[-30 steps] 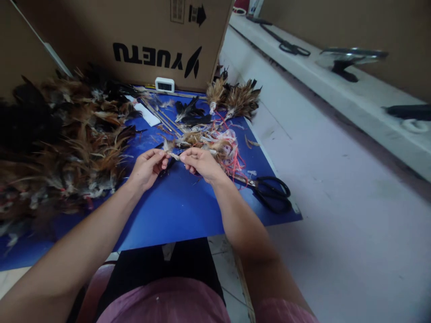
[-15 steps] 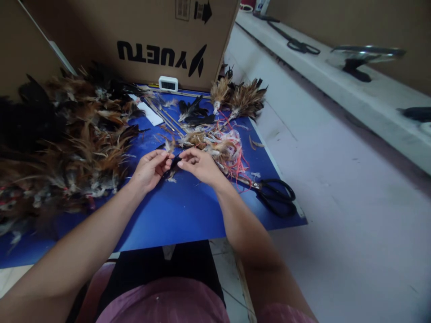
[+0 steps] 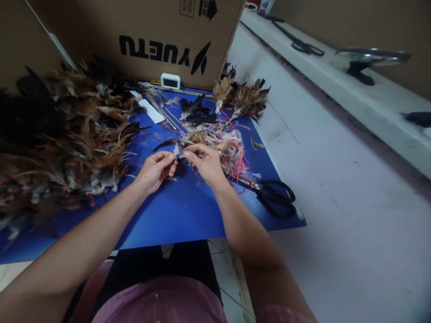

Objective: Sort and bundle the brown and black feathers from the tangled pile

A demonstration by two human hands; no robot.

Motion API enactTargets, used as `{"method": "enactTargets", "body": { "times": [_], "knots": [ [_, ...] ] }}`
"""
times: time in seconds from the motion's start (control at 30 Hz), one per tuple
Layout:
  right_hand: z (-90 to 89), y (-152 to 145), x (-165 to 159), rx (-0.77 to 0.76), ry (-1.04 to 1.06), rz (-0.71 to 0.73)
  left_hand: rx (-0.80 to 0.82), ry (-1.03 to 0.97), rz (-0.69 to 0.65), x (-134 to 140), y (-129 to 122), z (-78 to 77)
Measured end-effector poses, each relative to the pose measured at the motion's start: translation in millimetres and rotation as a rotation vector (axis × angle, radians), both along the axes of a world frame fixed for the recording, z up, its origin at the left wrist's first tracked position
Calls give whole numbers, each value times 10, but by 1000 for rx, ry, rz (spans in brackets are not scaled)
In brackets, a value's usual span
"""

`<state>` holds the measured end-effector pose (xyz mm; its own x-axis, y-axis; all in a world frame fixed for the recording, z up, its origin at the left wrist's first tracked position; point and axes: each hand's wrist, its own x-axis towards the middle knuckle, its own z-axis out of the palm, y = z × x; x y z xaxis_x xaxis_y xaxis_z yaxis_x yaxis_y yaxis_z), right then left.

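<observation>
My left hand (image 3: 158, 169) is closed in a pinch, thumb against fingertips, at the downy base of a feather (image 3: 176, 149). Close beside it, my right hand (image 3: 204, 164) pinches at the same small bit of plume, its fingers bent and partly hiding it. A dark feather (image 3: 163, 144) points left just above the fingertips. Behind my right hand lies a tangle of pink and white strings (image 3: 235, 152) mixed with brown feathers. Large black-handled scissors (image 3: 274, 197) rest to the right, their blades partly under the strings.
Piled bundles of brown and black feathers (image 3: 87, 148) cover the left of the blue table (image 3: 175, 215). Tied feather bunches (image 3: 247, 98) stand at the back right, near a small white digital display (image 3: 170, 81). A cardboard box (image 3: 101, 27) rises behind; a ledge (image 3: 323, 58) runs right.
Both hands have stayed close together, and the dark feather between them has shifted from below the fingers to above and left. The camera view has moved slightly.
</observation>
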<state>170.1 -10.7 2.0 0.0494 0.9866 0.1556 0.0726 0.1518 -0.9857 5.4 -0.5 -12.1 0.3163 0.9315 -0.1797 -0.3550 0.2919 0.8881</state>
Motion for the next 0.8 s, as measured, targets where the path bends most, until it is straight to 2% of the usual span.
{"method": "enactTargets", "body": {
  "times": [0.2,0.4,0.8],
  "knots": [
    [44,-32,-7,19,55,58,-12,-55,-18,-2,-13,41],
    [74,-71,-29,5,22,110,-58,-38,-71,8,-35,87],
    [-42,-49,7,226,-196,124,-45,-12,-90,-6,-55,82]
  ]
}}
